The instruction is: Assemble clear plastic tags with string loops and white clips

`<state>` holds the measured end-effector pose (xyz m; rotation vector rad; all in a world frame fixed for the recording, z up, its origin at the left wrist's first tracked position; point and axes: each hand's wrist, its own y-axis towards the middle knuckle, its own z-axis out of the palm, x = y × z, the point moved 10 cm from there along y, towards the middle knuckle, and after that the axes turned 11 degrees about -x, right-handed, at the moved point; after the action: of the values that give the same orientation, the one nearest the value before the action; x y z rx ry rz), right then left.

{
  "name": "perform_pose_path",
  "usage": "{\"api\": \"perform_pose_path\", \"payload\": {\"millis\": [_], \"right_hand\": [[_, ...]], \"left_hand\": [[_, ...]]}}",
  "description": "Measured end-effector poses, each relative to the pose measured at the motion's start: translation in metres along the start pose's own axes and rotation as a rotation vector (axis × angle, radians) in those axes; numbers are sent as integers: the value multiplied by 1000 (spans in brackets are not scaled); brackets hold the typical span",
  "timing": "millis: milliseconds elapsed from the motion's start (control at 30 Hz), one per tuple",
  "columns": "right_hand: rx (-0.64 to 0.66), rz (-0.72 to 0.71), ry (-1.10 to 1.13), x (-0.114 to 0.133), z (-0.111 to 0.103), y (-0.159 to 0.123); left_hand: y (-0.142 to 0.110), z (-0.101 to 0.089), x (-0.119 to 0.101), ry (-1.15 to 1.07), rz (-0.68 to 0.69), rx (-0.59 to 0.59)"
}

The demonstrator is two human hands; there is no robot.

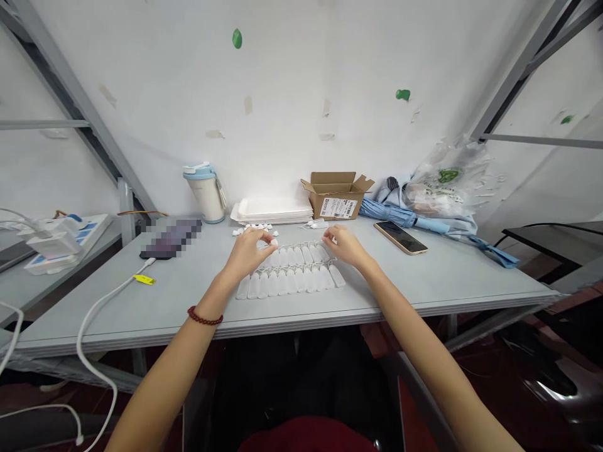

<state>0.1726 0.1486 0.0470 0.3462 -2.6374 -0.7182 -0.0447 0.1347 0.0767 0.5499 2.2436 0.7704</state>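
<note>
Two rows of translucent white tags with cords at their tops lie on the grey table; the front row of tags (292, 281) is nearest me and the back row of tags (301, 255) is just behind. Over the left end of the back row, my left hand (247, 251) pinches a small white piece (274, 242) between thumb and fingertips. My right hand (345, 245) is closed in a pinch at the right end of that row, by the cords; whatever is in its fingertips is too small to make out. Several small white pieces (254, 228) lie beyond my left hand.
Behind the hands stand a stack of white sheets (276, 210), an open cardboard box (335, 194) and a bottle (206, 193). A phone (400, 237), blue umbrella (391, 212) and plastic bag (447, 182) lie right. Left are a charging phone (172, 238) and its white cable (106, 298).
</note>
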Motion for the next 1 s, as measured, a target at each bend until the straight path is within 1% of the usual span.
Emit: {"api": "perform_pose_path", "payload": {"millis": [67,133,233,333,400,500,567,667,800,1000], "right_hand": [[-12,-19,-58,8,-8,-11],[12,-18,-67,12,-11,-21],[115,38,-27,9,-9,-29],[252,81,41,6,-3,-33],[386,91,79,5,4,-37],[599,120,74,0,12,-50],[678,148,63,-4,14,-56],[704,174,50,-8,13,-60],[644,180,5,-12,12,-58],[632,166,99,-11,13,-55]], "left_hand": [[-8,-5,0,-11,-20,-23],[-13,-8,1,-19,-27,-48],[-14,-12,1,-29,-36,-107],[-13,-15,0,-31,-31,-151],[-13,-15,-1,-29,-23,-162],[-13,-16,-2,-23,-13,-169],[-13,-16,-4,-20,-2,-167],[-14,-15,-5,-17,1,-146],[-14,-14,-4,-2,-19,-126],[-14,-13,-4,21,-5,-122]]}}
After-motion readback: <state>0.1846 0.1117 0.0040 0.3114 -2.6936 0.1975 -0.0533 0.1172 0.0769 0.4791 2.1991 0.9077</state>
